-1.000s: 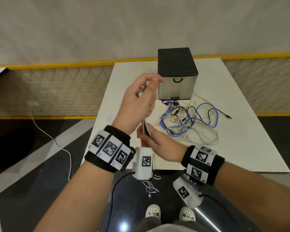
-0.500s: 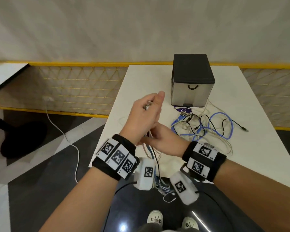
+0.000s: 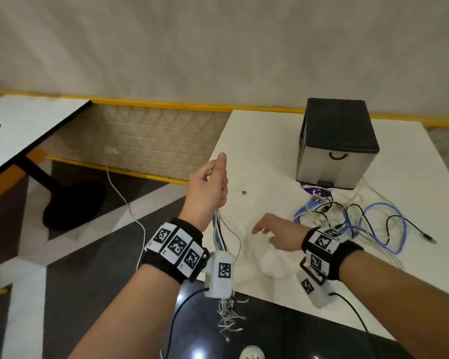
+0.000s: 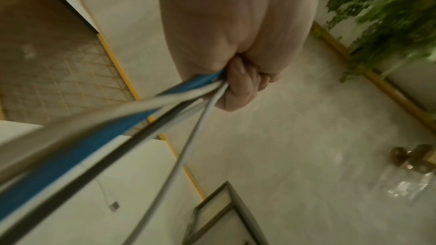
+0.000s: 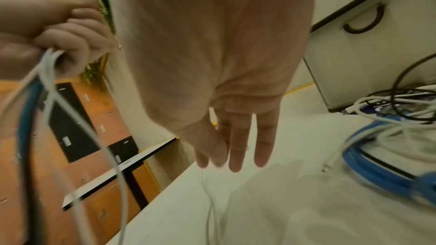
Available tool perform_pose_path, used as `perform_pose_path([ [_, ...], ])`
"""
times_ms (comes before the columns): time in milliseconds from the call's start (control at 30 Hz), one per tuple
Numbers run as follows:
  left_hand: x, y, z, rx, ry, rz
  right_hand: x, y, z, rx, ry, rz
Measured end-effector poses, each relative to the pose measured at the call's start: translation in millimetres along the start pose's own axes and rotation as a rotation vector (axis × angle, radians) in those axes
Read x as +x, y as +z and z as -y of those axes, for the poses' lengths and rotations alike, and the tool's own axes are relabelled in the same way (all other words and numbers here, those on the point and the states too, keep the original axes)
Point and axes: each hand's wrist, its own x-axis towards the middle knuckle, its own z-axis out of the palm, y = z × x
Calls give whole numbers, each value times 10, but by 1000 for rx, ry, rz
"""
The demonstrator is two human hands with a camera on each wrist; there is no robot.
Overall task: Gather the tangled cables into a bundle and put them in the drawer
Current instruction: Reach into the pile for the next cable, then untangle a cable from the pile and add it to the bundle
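At 9 o'clock in the head view, a second table [image 3: 24, 130] stands apart on a dark pedestal base, and a white cord [image 3: 125, 200] runs across the floor beside it.

At about 10 o'clock from the frame centre, the left hand [image 3: 209, 185] is raised over the left edge of the tabletop [image 3: 257, 156]. Fingers [image 4: 243, 88] are curled tight around a gathered bunch of cables [image 3: 219, 234]: blue, black and white strands hang from the fist past the wrist and end in loose white ends below the tabletop edge. Left wrist view confirms the clamp; strands there are blurred.

At centre, a small dark plug [image 3: 243, 193] lies alone on the tabletop, attached to a thin white lead.

At 4 o'clock from the left hand, the right hand [image 3: 278, 233] hovers low over the tabletop, palm down, fingers [image 5: 238, 146] straight and slightly spread, holding nothing. A thin white cable [image 5: 210, 202] lies on the surface just under the fingertips; contact cannot be judged.

At 3 o'clock from the right hand, the remaining tangled cables [image 3: 353, 224] lie in a loose heap on the tabletop: blue loops, black and white leads.

At 1 o'clock, the drawer box [image 3: 337, 143] sits behind the heap, drawer closed, black handle [image 3: 337, 156] facing forward. Cables touch its front base.
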Motion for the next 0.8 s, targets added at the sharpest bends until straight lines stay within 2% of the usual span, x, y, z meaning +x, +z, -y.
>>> perform_pose_path([
  [100,153,-38,104,32,-34,-38,419,-190,3,29,42,-215],
  [200,308,-125,157,54,-51,-76,853,-268,57,82,67,-291],
  [333,437,-315,198,46,-63,-118,1370,-283,136,96,76,-284],
  [433,484,-462,210,47,-62,-146,1665,-212,182,52,129,-141],
  [500,500,-538,217,54,-65,-169,1775,-133,185,-7,191,-60],
  [533,499,-569,219,59,-66,-176,1806,-87,173,-25,196,-66],
  [800,461,-627,247,48,-60,-169,1649,168,122,-53,105,-345],
])
